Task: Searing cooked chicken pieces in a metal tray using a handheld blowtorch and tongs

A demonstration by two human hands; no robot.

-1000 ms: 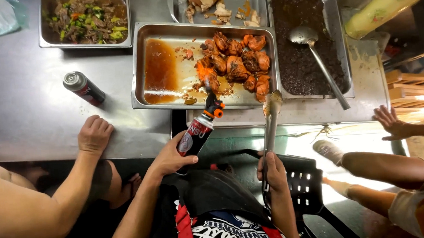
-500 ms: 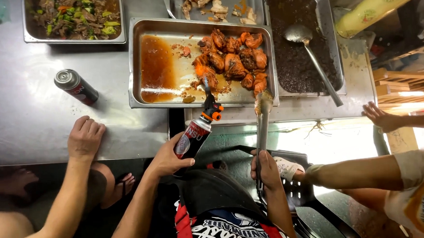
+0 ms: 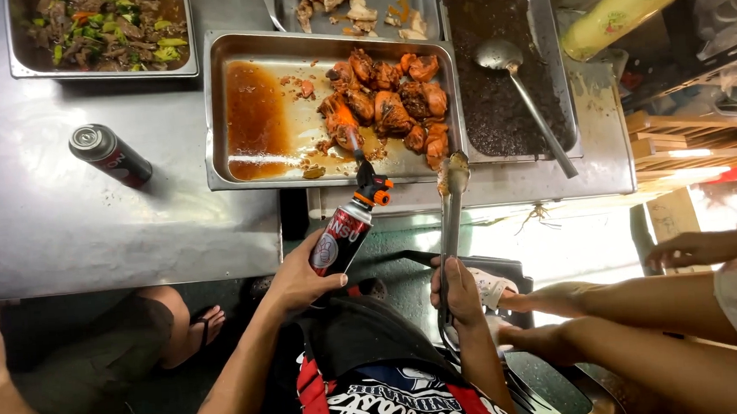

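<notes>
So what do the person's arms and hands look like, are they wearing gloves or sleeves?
No gloves and no long sleeves. Both the left hand and the right hand are bare, and so are the forearms. No rings, watch or bracelet show. Below them is a black top with white lettering and red straps.

Red-and-black torch canister (image 3: 341, 237) with orange collar, silver tongs (image 3: 449, 228), orange-brown glazed meat (image 3: 388, 108) — steel-grey tray (image 3: 218, 114)

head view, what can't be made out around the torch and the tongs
- Head view: torch nozzle tip is lost against the glazed meat; no flame can be made out.
- Tongs: tips overlap the tray rim; whether they hold anything is unclear.
- Right hand covers the tong handles.
- Top edge crops the far pans.
</notes>
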